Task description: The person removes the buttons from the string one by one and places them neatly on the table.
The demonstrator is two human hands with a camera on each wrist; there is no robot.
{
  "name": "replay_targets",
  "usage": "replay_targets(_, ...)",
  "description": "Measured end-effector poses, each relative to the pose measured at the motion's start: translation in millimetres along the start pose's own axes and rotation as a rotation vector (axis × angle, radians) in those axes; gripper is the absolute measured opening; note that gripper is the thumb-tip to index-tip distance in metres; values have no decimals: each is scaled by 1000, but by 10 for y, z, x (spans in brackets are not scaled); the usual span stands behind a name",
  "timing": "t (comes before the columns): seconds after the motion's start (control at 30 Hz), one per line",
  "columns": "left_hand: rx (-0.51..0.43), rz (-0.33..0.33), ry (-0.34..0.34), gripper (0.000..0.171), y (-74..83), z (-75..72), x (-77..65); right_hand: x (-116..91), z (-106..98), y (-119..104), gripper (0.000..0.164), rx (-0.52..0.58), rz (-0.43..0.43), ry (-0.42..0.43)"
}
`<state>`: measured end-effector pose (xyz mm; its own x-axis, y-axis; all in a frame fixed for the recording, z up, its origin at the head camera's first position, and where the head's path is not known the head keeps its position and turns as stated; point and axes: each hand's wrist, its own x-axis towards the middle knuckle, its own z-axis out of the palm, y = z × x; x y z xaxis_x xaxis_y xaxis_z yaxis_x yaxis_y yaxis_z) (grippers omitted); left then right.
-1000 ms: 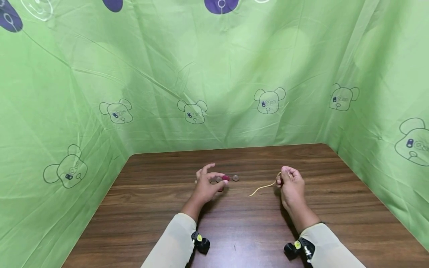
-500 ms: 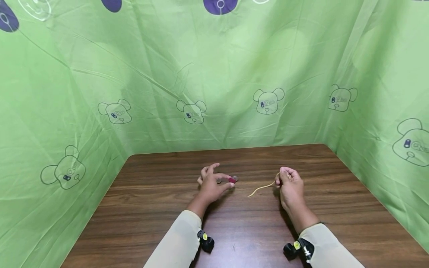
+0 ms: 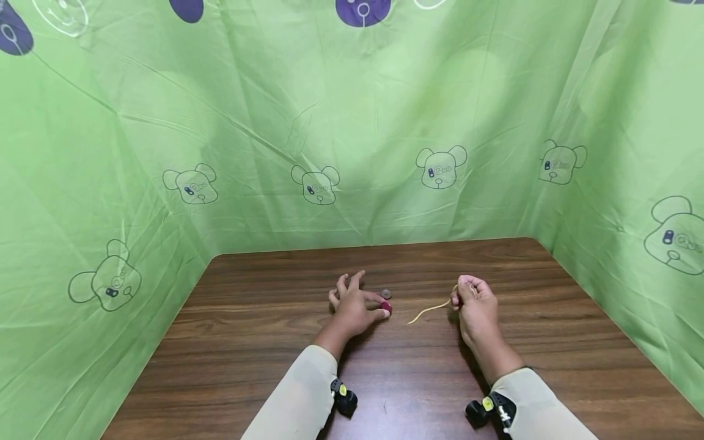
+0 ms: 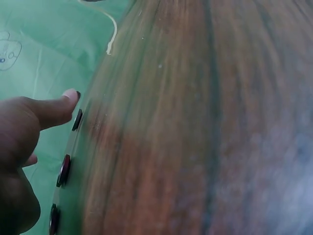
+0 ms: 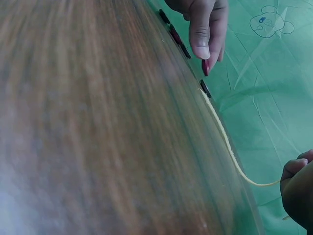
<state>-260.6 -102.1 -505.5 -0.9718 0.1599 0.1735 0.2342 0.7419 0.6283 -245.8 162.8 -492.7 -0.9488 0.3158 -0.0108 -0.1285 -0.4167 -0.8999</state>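
My left hand [image 3: 352, 311] pinches a red button [image 3: 387, 308] between thumb and index finger, its other fingers spread. The button is held just above the table, as the right wrist view shows a red button [image 5: 205, 67] at the fingertips. Slightly beyond it lies a grey button [image 3: 386, 294] flat on the wood. To the right, my right hand [image 3: 477, 307] pinches a thin yellow cord [image 3: 428, 311] between thumb and fingers. The cord's loose end trails left onto the table, toward the grey button. The rest of the cord is hidden in the hand.
Several more buttons lie in a row by the left hand; the left wrist view shows a reddish button [image 4: 63, 170] and a dark button [image 4: 54, 219]. The brown wooden table [image 3: 407, 379] ends at a green curtain [image 3: 374, 122] behind and on both sides.
My left hand has moved right and slightly nearer with the red button, from beside the other buttons to just in front of the grey one. The right hand and cord are almost still.
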Motion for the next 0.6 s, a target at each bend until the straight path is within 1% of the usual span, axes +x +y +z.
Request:
replay_targets(0.1, 31, 1, -13, 20, -4, 21, 13, -4, -2, 2, 6, -6, 0, -9)
replay_targets(0.33, 76, -7, -32, 19, 16, 34, 49, 0, 2, 26, 16, -30, 4, -50)
replay_targets(0.43, 98, -4, -45, 18, 25, 37, 52, -3, 0, 32, 17, -42, 7, -68)
replay_targets(0.6, 119, -1, -56, 17, 33, 43, 56, -12, -19, 38, 15, -60, -17, -99)
